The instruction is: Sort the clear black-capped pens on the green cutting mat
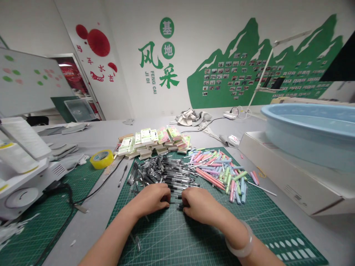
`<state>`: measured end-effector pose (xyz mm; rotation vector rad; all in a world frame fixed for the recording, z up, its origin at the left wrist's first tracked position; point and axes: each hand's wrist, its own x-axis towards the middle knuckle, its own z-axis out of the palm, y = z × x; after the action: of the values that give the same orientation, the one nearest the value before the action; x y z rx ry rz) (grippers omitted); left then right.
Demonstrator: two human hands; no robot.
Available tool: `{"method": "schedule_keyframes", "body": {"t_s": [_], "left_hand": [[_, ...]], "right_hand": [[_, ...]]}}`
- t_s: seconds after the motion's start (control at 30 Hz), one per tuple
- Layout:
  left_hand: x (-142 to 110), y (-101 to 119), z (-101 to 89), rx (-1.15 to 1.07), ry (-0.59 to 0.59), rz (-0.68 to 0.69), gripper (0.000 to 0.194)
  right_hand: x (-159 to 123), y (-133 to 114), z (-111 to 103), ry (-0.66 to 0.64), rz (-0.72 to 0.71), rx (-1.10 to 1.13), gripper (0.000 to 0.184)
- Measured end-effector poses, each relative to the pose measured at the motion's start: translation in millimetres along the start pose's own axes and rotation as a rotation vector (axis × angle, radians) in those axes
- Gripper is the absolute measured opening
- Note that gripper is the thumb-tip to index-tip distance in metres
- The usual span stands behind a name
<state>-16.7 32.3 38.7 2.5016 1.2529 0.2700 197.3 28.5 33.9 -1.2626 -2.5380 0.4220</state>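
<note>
Low over the green cutting mat (172, 244), my two hands work close together at the front of a pile of clear pens with black parts (163, 168). My left hand (154, 197) is closed, thumb against curled fingers; what it pinches is mostly hidden. A thin clear piece shows in the gap between the hands. My right hand (199, 205) is closed on a pen, whose black end (180, 206) pokes out by the fingertips. To the right of the pile lie pastel pens and caps (219, 168) in pink, blue, green and purple.
Behind the pens are stacked small boxes (146, 138). A yellow tape roll (101, 159) and a white sewing machine (30, 181) with thread cones stand left. At right, a blue basin (310, 136) sits on a white carton (288, 177). Cloth scraps (191, 117) lie at the back.
</note>
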Motion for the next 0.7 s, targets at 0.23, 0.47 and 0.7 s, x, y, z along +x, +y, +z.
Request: {"method": "schedule_keyframes", "body": {"t_s": [0.23,0.47,0.7], "left_hand": [[-1,6,-1.7,0.105,0.047,0.011,0.009],[-2,14,-8.3,0.122,0.211,0.060,0.010],[0,13,-15.1,0.052,0.530,0.031,0.014]], "right_hand": [[10,3,-7,0.175,0.112,0.186,0.008],[15,1,3,0.175,0.107,0.430,0.006],[21,1,16,0.179,0.169,0.763,0.009]]}}
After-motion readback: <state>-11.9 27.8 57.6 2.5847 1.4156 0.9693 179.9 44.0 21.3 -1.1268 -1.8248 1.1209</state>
